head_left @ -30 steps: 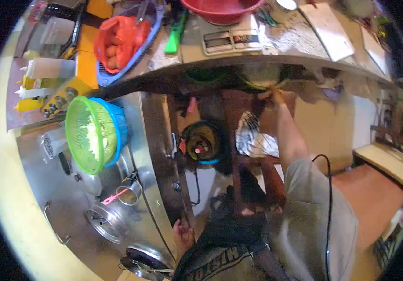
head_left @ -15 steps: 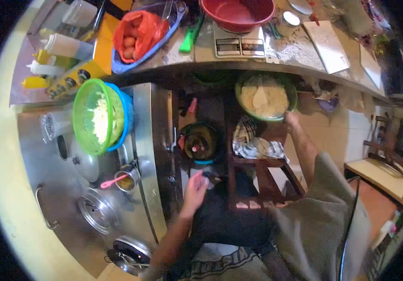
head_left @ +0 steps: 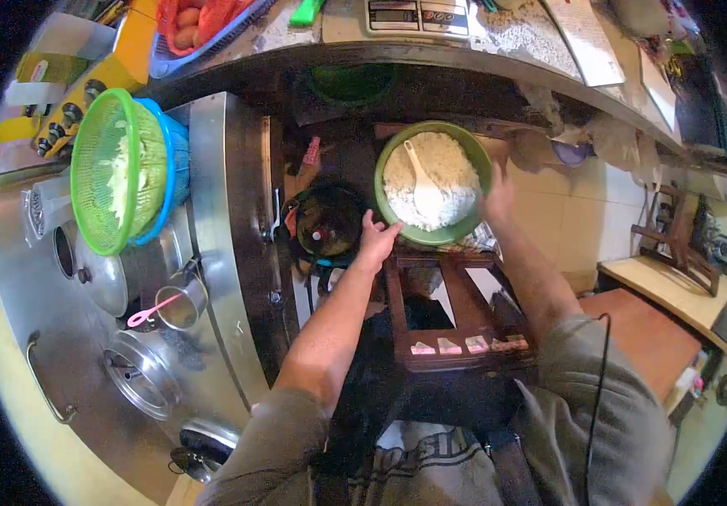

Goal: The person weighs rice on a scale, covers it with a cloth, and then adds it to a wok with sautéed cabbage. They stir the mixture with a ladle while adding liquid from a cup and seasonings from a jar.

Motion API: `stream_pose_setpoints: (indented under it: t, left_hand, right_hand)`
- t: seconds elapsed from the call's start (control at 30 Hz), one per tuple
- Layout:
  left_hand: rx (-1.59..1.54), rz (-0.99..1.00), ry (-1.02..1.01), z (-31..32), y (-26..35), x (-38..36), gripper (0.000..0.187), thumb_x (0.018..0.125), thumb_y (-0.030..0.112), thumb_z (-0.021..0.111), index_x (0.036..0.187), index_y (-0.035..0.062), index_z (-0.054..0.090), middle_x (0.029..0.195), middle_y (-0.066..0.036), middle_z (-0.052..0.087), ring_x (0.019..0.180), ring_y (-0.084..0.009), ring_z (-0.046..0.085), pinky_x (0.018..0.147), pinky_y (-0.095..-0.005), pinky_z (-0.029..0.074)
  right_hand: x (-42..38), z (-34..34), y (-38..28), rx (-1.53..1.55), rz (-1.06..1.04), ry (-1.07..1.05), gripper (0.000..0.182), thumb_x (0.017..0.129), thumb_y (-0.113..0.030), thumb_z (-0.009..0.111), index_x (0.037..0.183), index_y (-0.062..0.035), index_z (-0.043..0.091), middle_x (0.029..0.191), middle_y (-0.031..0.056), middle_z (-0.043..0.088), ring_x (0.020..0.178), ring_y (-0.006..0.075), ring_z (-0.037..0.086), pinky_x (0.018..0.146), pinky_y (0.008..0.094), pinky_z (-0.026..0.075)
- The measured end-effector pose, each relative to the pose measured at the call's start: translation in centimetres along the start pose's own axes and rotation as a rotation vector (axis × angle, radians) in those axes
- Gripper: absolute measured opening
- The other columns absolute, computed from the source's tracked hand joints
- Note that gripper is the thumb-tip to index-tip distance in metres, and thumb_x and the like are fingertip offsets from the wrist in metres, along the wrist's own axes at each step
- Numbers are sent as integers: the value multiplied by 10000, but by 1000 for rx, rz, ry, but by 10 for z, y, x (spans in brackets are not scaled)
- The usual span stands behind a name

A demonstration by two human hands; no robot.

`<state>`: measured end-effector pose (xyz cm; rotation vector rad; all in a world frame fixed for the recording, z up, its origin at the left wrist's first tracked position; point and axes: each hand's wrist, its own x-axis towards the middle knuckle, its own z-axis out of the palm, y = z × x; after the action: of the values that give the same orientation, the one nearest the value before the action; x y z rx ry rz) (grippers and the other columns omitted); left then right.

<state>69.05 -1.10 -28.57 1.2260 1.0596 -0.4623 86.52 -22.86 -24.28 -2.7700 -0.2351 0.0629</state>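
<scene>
A green basin [head_left: 391,143] is held out in front of me, above a dark wooden chair. Pale crumbly stuff [head_left: 456,160] fills it, with a whiter powdery patch along the near side. On top lies a white paddle-like scoop [head_left: 423,181], its handle pointing to the far left. My left hand [head_left: 375,244] grips the near-left rim, thumb over the edge. At the right rim is my right hand [head_left: 498,198], slightly blurred, its fingers closed around the side.
A steel counter [head_left: 220,253] on the left carries a green strainer [head_left: 131,169] of white shreds in a blue one, and a steel cup [head_left: 184,302]. A kitchen scale [head_left: 418,18] sits on the shelf ahead. Below is the dark chair [head_left: 464,361]; a dark round container [head_left: 325,221] stands left of the basin.
The basin has come nearer and to the left, out from under the shelf edge. My left hand has risen from lower down to its rim. The scoop inside now points another way.
</scene>
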Motion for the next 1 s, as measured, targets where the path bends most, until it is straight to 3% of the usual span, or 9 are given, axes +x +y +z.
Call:
stream_pose_setpoints:
  t: [0.13, 0.17, 0.37, 0.47, 0.6, 0.63, 0.7, 0.9, 1.0]
  left_hand:
    - [-271, -114, -90, 6, 20, -12, 975, 840, 198, 692, 1477, 174, -44, 1344, -179, 422, 1111, -309, 525, 874, -473, 468]
    - [-381, -124, -161, 8, 10, 0, 980, 841, 208, 685, 1475, 202, -63, 1386, -122, 402, 1199, -326, 477, 929, -548, 413]
    - [-424, -153, -167, 28, -32, 66, 689, 818, 164, 673, 1379, 108, 277, 1314, -125, 478, 1153, -358, 504, 914, -586, 401]
    - [-347, -186, -228, 29, -32, 72, 555, 781, 90, 638, 1284, 60, 405, 1237, -141, 530, 1055, -350, 557, 857, -578, 433]
    - [-300, -149, -117, 24, -16, 56, 493, 746, 5, 554, 1228, 30, 451, 1147, -161, 571, 898, -315, 613, 731, -522, 511]
    - [-331, -145, -137, 19, -15, 50, 491, 747, -5, 541, 1228, 31, 450, 1134, -159, 573, 895, -312, 618, 707, -502, 525]
    - [-400, -124, -180, 9, -5, 39, 488, 748, -24, 516, 1228, 33, 449, 1108, -156, 578, 890, -306, 629, 659, -463, 551]
    - [-408, 7, -118, -17, 55, -61, 503, 730, -70, 487, 1220, 38, 446, 1080, -126, 590, 875, -286, 644, 657, -461, 572]
    - [-393, 42, -116, -25, 91, -116, 462, 735, -81, 478, 1186, 22, 466, 1046, -123, 588, 859, -271, 641, 675, -456, 576]
  right_hand:
    - [30, 32, -57, -158, -755, -359, 450, 790, -32, 536, 1177, -243, 624, 1269, 116, 545, 1168, 307, 496, 1004, 399, 385]
    - [32, 47, -72, -361, -1003, -459, 380, 845, -196, 504, 1209, -224, 611, 1315, 120, 484, 1219, 294, 438, 1046, 466, 319]
    - [59, 85, -84, -770, -1161, -468, 340, 908, -255, 422, 1201, -245, 595, 1302, 48, 498, 1218, 240, 428, 1078, 510, 253]
    - [64, 74, -59, -690, -1138, -527, 267, 895, -279, 455, 1047, -197, 658, 1267, 63, 526, 1263, 220, 392, 1082, 515, 254]
    - [62, 43, -47, -867, -1067, -696, 223, 888, -244, 466, 971, -161, 656, 1004, 71, 667, 1030, 246, 599, 1013, 490, 358]
    - [62, 31, -46, -799, -792, -800, 222, 890, -231, 467, 992, -149, 646, 827, 87, 683, 784, 259, 670, 801, 462, 506]
    - [63, -28, -57, -531, -607, -788, 220, 881, -212, 469, 998, -131, 637, 795, 112, 674, 661, 270, 668, 586, 435, 532]
    - [56, -121, -105, -539, -370, -697, 414, 924, -208, 449, 1334, -147, 455, 821, 135, 664, 671, 279, 666, 576, 410, 538]
    - [36, -122, -121, -432, -692, -550, 487, 903, -204, 473, 1385, -177, 405, 808, 126, 662, 636, 268, 659, 523, 402, 527]
